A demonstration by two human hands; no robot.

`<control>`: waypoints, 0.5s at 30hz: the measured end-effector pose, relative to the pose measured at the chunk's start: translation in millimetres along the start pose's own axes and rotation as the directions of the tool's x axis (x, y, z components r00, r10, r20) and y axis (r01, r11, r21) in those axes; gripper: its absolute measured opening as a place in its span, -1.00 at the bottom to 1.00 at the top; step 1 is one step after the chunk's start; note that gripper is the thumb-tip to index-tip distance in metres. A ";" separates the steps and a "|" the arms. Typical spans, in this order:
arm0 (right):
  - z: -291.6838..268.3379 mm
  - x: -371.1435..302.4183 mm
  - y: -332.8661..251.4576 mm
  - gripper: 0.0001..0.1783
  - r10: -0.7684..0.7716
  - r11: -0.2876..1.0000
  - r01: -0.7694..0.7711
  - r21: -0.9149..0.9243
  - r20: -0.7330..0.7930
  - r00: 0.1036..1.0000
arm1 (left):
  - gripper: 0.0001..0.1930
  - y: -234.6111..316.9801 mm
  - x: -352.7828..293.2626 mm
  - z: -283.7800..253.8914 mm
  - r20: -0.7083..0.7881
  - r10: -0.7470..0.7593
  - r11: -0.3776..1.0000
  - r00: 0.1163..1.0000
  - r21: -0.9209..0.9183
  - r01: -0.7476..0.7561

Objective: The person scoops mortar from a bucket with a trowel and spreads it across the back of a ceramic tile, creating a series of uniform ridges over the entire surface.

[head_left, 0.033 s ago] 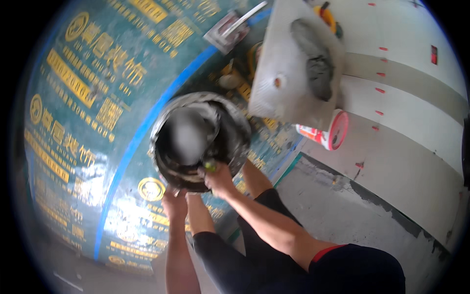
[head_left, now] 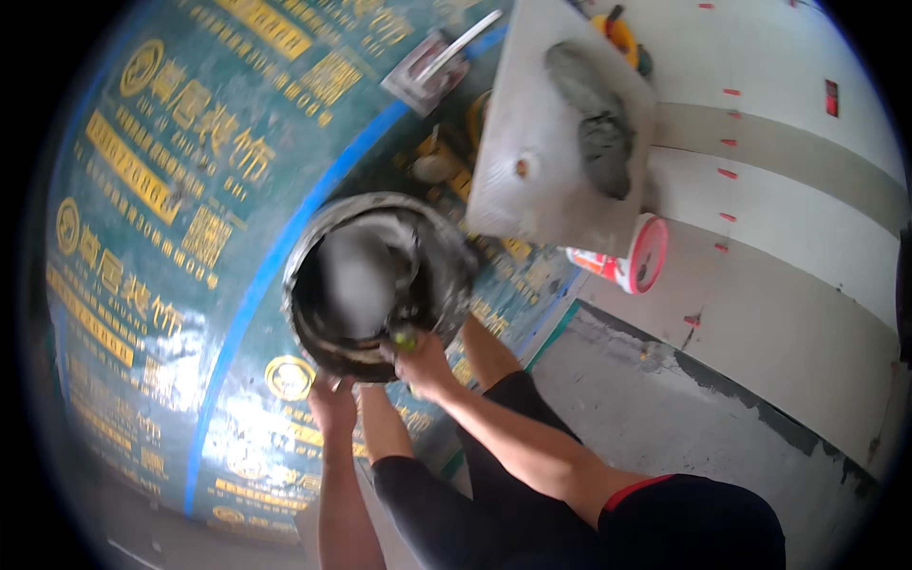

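On green sheet | both hands' fingers clamp bucket rim | mortar board beyond

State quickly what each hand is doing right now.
Left hand: grips the near rim of the dirty bucket.
Right hand: closed on a small green-tipped handle at the rim.

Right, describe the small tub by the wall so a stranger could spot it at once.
Start at the big teal floor sheet with yellow print, where both hands meet a dirty round bucket. Up and right of the bucket lies a grey board with a dab of mortar. The tub lies tipped on its side just below that board: white with red, the only red-rimmed thing there.
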State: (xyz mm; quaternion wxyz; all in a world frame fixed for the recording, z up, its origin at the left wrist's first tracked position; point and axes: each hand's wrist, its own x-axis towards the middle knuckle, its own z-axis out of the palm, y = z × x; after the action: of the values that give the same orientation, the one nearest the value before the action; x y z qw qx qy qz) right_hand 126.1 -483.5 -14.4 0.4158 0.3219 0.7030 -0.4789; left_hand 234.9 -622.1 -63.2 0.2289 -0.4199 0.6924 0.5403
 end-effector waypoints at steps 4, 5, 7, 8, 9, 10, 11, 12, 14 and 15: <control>-74.0 -64.2 -26.0 -0.82 0.073 0.973 -0.124 0.197 0.247 0.966 | -0.66 32.9 -1.3 2.7 -0.004 0.040 0.997 0.999 0.070 -0.039; -91.4 -83.7 -45.0 -0.80 0.006 0.958 -0.084 0.273 0.275 0.961 | -0.65 26.8 -0.4 0.7 -0.006 0.014 0.992 1.000 0.123 -0.013; -151.3 -98.8 -49.8 -0.87 -0.105 0.921 -0.036 0.389 0.336 0.936 | -0.63 26.7 6.1 7.7 0.026 -0.023 0.992 0.999 0.122 0.020; -177.1 -106.1 -60.4 -0.86 -0.078 0.907 -0.032 0.420 0.243 0.967 | -0.63 23.1 9.2 9.4 0.037 -0.068 0.987 0.997 0.149 0.062; -205.1 -109.4 -66.6 -0.85 -0.131 0.910 0.040 0.413 0.194 0.972 | -0.63 19.1 10.7 8.4 0.035 -0.065 0.984 0.997 0.171 0.058; -230.5 -113.4 -77.5 -0.83 -0.135 0.940 0.087 0.330 0.123 0.983 | -0.64 11.7 11.5 4.5 0.026 -0.065 0.979 0.998 0.194 0.058; -245.3 -119.6 -102.4 -0.83 -0.037 0.962 0.033 0.270 0.008 0.999 | -0.66 -2.7 11.0 -4.2 -0.005 -0.053 0.979 0.999 0.195 0.053; -280.4 -119.1 -100.2 -0.77 -0.207 0.975 0.200 -0.099 -0.072 0.976 | -0.67 0.6 10.4 1.0 -0.008 -0.044 0.987 0.999 0.152 0.045; -317.5 -119.9 -130.2 -0.71 -0.628 0.578 0.354 -0.735 -0.123 0.769 | -0.69 2.1 5.6 -5.5 -0.018 -0.059 0.991 0.998 0.122 0.061; -336.9 -108.2 -131.6 -0.71 -0.757 0.499 0.409 -0.764 -0.154 0.635 | -0.71 16.3 3.1 0.6 -0.009 -0.110 0.989 0.994 0.098 0.110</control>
State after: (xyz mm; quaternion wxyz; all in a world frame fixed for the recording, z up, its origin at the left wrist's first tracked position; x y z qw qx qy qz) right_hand -30.6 -216.4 201.5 0.1213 -0.0110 0.9691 -0.2144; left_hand 219.6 -621.5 -56.7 0.2776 -0.4467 0.6943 0.4912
